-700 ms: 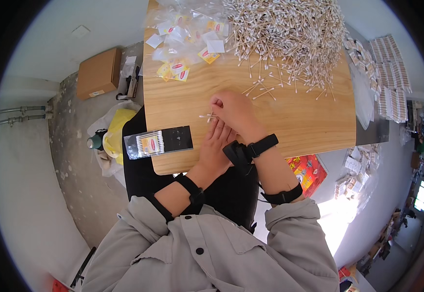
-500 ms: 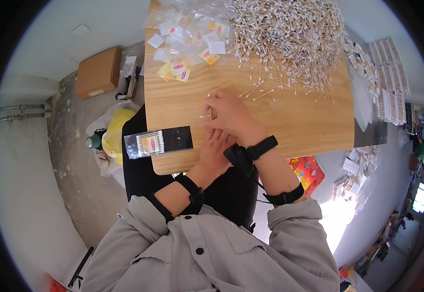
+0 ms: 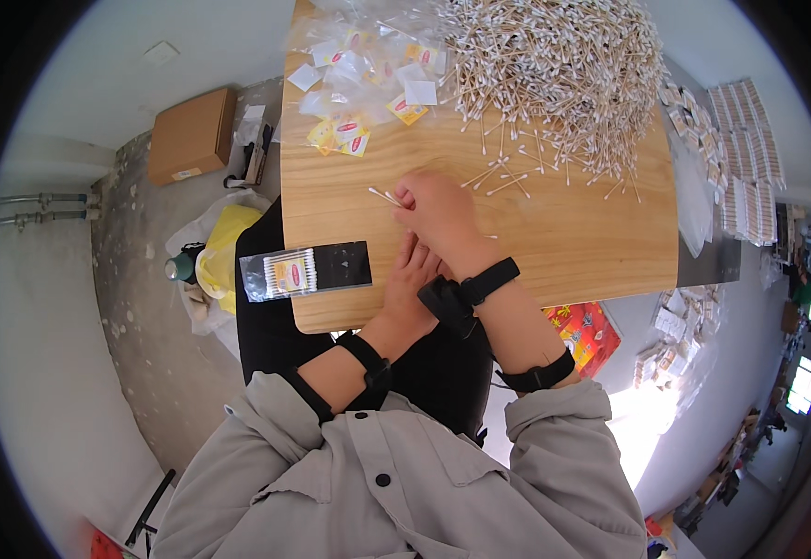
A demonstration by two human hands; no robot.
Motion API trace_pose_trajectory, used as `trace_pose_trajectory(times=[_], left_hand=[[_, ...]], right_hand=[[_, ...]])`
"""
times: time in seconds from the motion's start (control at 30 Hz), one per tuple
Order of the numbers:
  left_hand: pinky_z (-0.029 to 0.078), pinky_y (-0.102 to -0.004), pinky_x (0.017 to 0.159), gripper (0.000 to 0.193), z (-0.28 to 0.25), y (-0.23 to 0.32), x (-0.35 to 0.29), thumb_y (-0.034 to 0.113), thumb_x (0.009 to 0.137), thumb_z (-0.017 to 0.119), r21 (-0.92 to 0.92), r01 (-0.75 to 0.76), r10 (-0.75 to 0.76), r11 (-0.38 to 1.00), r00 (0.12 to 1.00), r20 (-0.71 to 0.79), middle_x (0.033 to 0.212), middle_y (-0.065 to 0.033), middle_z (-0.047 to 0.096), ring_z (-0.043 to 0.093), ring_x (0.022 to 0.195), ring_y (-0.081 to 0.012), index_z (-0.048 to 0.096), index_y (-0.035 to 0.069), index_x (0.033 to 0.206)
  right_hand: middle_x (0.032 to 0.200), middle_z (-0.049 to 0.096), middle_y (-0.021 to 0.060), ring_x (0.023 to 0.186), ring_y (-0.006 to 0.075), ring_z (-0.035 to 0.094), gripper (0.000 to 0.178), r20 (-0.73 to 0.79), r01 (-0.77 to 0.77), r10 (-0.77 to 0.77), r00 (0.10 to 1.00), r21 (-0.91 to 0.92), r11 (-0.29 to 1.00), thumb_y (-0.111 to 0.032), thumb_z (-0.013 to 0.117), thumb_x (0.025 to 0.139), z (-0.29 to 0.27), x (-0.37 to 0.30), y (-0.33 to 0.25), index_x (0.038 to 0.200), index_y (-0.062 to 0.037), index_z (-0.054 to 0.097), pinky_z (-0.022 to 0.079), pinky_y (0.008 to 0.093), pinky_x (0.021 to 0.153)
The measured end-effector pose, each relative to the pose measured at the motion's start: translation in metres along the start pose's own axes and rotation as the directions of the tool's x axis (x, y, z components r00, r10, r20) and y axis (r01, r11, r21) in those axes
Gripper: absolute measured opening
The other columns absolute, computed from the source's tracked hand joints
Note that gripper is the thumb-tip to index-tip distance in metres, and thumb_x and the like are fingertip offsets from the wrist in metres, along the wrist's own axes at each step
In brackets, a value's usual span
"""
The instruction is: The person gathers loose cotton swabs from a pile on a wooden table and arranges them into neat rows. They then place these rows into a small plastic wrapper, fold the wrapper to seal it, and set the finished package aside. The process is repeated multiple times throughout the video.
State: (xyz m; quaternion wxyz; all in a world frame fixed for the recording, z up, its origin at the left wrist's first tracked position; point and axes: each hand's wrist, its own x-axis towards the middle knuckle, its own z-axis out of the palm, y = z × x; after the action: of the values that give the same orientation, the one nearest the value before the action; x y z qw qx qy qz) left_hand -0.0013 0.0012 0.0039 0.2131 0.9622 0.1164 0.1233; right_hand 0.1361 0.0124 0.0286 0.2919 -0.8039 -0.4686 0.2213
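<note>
My right hand [image 3: 438, 212] is closed with fingertips pinched on a cotton swab [image 3: 384, 196], whose white ends stick out to the left; whether it holds more than one is hidden. Below it, my left hand [image 3: 412, 287] rests at the table's near side, fingers stretched forward, their tips partly hidden under the right hand and wrist. One white swab tip [image 3: 491, 237] shows just right of my right wrist. To the left, a clear bag of cotton swabs with a yellow label card [image 3: 291, 274] lies on a black strip [image 3: 342, 266] across the table edge.
A large heap of loose cotton swabs [image 3: 554, 74] covers the far right of the wooden table [image 3: 592, 242]. Clear bags with yellow cards [image 3: 359, 74] lie far left. A cardboard box [image 3: 191, 137] stands on the floor at left; packed swab bundles [image 3: 748, 140] lie at right.
My right hand has shifted slightly and turned; the swab now points up to the left beyond the fingers. A swab tip has come into sight beside the right wrist. The left hand is nearly still.
</note>
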Motion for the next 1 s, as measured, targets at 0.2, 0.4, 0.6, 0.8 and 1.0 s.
trace_pose_trajectory(times=[0.2, 0.4, 0.6, 0.8, 1.0], left_hand=[[0.018, -0.0527, 0.118, 0.067, 0.002, -0.001, -0.001, 0.03, 0.078, 0.064, -0.016, 0.019, -0.019, 1.0, 1.0, 0.018, 0.143, -0.0201, 0.043, 0.03, 0.141, -0.0383, 0.048, -0.001, 0.136], [0.017, -0.0479, 0.119, 0.076, -0.002, 0.005, 0.005, 0.033, 0.085, 0.061, -0.007, 0.046, -0.046, 0.999, 0.999, -0.004, 0.155, -0.0198, 0.028, 0.023, 0.147, -0.0312, 0.034, -0.003, 0.146], [0.015, -0.0477, 0.119, 0.08, -0.001, 0.004, 0.005, 0.041, 0.085, 0.062, 0.077, 0.045, -0.045, 0.996, 0.999, -0.003, 0.155, -0.0179, 0.029, 0.023, 0.147, -0.0294, 0.033, -0.001, 0.147], [0.016, -0.0478, 0.119, 0.081, -0.009, 0.007, 0.007, 0.039, 0.083, 0.064, 0.111, 0.046, -0.055, 0.993, 0.995, 0.086, 0.155, -0.0188, 0.03, 0.025, 0.146, -0.0301, 0.035, -0.002, 0.146], [0.019, -0.0465, 0.118, 0.081, -0.002, 0.005, 0.005, 0.036, 0.083, 0.065, 0.01, 0.056, -0.056, 0.998, 0.998, -0.026, 0.155, -0.0191, 0.03, 0.026, 0.145, -0.031, 0.032, -0.004, 0.146]], right_hand=[[0.08, 0.068, 0.0101, 0.075, 0.026, 0.067, 0.011, -0.108, -0.025, 0.031, 0.994, 0.062, 0.998, -0.012, 0.068, 0.081, 0.011, 0.014, -0.001, 0.09, -0.0061, 0.069, 0.053, 0.0382, 0.069], [0.085, 0.069, 0.0093, 0.077, 0.019, 0.067, 0.018, -0.097, -0.186, 0.287, 0.953, 0.563, 0.805, -0.012, 0.069, 0.081, -0.047, 0.019, 0.054, 0.099, -0.0057, 0.07, 0.053, 0.0317, 0.07], [0.088, 0.061, 0.0063, 0.078, 0.0209, 0.065, 0.012, -0.089, 0.103, -0.096, 0.991, 0.072, 0.992, -0.011, 0.069, 0.08, -0.05, -0.003, 0.054, 0.092, -0.01, 0.069, 0.052, 0.0326, 0.069], [0.094, 0.058, 0.0074, 0.08, 0.0271, 0.064, 0.01, 0.062, 0.124, -0.117, 0.991, -0.129, 0.984, -0.009, 0.068, 0.076, -0.041, -0.007, 0.036, 0.085, -0.0115, 0.068, 0.051, 0.0384, 0.07], [0.092, 0.06, 0.0077, 0.078, 0.0266, 0.063, 0.008, 0.011, -0.071, 0.074, 0.997, -0.163, 0.984, -0.01, 0.069, 0.077, -0.054, -0.016, 0.053, 0.085, -0.011, 0.067, 0.05, 0.0383, 0.068]])
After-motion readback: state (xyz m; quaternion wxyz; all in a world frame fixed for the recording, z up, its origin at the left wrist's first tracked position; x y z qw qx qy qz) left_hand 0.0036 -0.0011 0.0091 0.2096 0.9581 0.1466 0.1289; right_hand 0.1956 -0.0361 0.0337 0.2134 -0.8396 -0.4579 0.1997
